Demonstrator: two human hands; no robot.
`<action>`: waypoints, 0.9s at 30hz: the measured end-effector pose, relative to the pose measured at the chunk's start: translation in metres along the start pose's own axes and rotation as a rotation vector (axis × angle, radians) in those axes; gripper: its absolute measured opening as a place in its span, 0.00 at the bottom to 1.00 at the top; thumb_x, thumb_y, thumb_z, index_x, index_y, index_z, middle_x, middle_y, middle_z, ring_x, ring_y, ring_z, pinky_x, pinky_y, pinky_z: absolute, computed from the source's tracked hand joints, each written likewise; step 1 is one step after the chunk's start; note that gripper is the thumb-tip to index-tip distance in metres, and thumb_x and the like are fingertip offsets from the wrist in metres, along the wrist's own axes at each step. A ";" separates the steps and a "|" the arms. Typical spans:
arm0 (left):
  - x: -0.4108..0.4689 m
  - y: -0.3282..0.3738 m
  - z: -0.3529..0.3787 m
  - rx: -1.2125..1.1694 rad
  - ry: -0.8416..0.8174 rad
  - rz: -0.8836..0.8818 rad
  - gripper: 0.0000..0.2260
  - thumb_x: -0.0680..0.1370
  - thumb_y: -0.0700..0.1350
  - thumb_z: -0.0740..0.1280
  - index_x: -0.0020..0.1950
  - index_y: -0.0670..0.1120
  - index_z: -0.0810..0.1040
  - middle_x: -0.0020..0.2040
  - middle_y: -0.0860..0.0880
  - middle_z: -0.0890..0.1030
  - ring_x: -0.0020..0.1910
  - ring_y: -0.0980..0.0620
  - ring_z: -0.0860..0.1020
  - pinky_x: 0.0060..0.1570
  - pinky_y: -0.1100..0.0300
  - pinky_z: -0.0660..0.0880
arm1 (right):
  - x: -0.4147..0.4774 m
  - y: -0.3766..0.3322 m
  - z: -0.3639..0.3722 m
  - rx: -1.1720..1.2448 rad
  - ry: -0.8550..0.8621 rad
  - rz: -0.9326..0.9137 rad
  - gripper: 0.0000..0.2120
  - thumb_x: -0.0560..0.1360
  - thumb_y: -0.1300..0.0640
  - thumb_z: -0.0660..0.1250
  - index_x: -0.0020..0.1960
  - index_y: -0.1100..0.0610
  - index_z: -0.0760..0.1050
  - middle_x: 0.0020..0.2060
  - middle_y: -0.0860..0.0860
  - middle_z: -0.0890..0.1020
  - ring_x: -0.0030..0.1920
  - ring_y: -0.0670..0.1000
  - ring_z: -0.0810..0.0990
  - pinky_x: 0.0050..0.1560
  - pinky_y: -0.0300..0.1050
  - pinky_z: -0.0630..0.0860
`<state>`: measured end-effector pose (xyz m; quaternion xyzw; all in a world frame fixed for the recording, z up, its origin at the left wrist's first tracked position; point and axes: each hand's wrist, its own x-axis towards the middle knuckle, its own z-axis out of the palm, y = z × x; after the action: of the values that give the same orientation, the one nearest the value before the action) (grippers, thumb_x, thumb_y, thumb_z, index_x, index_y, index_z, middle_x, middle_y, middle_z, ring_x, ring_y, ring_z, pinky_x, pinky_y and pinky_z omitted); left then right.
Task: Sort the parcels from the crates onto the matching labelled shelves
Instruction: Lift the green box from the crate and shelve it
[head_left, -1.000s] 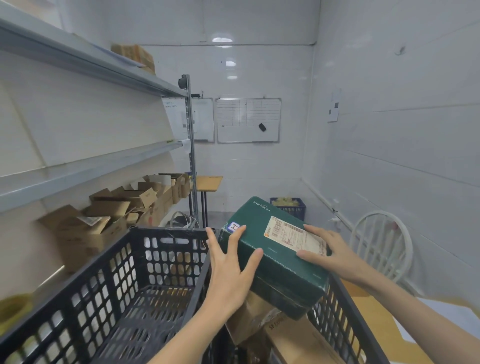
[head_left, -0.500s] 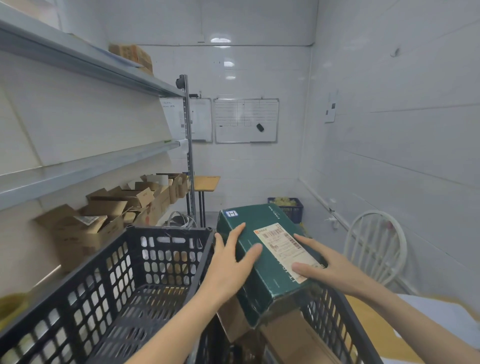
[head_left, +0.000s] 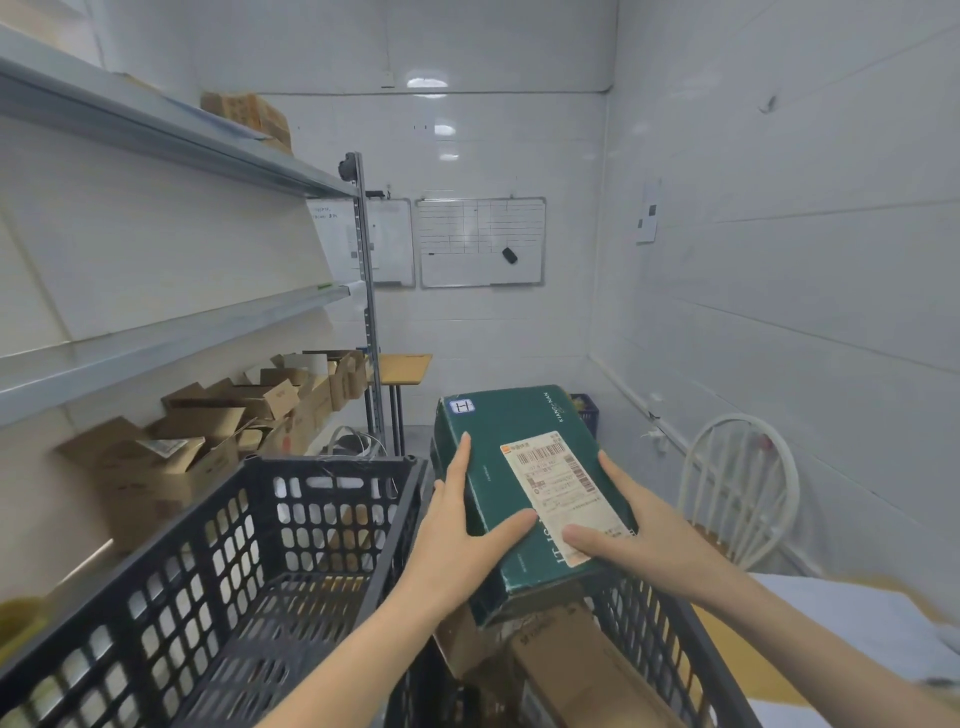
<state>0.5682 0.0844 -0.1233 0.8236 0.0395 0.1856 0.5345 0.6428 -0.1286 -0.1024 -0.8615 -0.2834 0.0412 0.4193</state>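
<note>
While both hands kept their hold, the green parcel (head_left: 498, 431) has swung from its earlier tilt, so that the shipping label (head_left: 561, 499) and the blue corner sticker (head_left: 462, 406) face up. The left hand (head_left: 462, 540) and right hand (head_left: 639, 535) clasp its sides, thumbs on top, above the right crate (head_left: 649, 623). With the label probably readable now, choosing a shelf (head_left: 171, 348) comes next.

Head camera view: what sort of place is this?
Likely a small parcel sorting or storage room: metal shelves line the left wall above opened cardboard boxes, black plastic crates stand in front, and a green parcel bears a barcoded shipping label.
</note>
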 end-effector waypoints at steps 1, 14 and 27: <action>0.001 -0.001 0.000 -0.006 -0.015 0.008 0.45 0.59 0.76 0.69 0.68 0.80 0.45 0.75 0.60 0.65 0.75 0.48 0.65 0.66 0.39 0.71 | -0.001 -0.001 -0.001 0.002 0.005 -0.012 0.43 0.68 0.38 0.72 0.72 0.34 0.47 0.60 0.29 0.68 0.59 0.34 0.72 0.47 0.30 0.73; 0.000 -0.002 -0.013 -0.017 -0.117 0.087 0.49 0.59 0.67 0.79 0.71 0.76 0.50 0.73 0.62 0.64 0.70 0.56 0.70 0.68 0.46 0.71 | -0.001 -0.005 -0.008 -0.166 -0.024 0.003 0.53 0.61 0.27 0.69 0.76 0.36 0.44 0.69 0.43 0.66 0.66 0.45 0.68 0.64 0.44 0.70; -0.005 0.025 -0.046 0.058 0.001 0.321 0.48 0.64 0.62 0.77 0.74 0.73 0.49 0.75 0.65 0.60 0.77 0.57 0.58 0.71 0.39 0.65 | 0.003 -0.056 -0.025 -0.223 0.097 -0.173 0.46 0.70 0.37 0.69 0.77 0.39 0.43 0.65 0.32 0.64 0.58 0.36 0.70 0.44 0.25 0.71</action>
<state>0.5441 0.1119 -0.0857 0.8343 -0.0868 0.2679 0.4739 0.6272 -0.1172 -0.0441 -0.8760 -0.3390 -0.0683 0.3363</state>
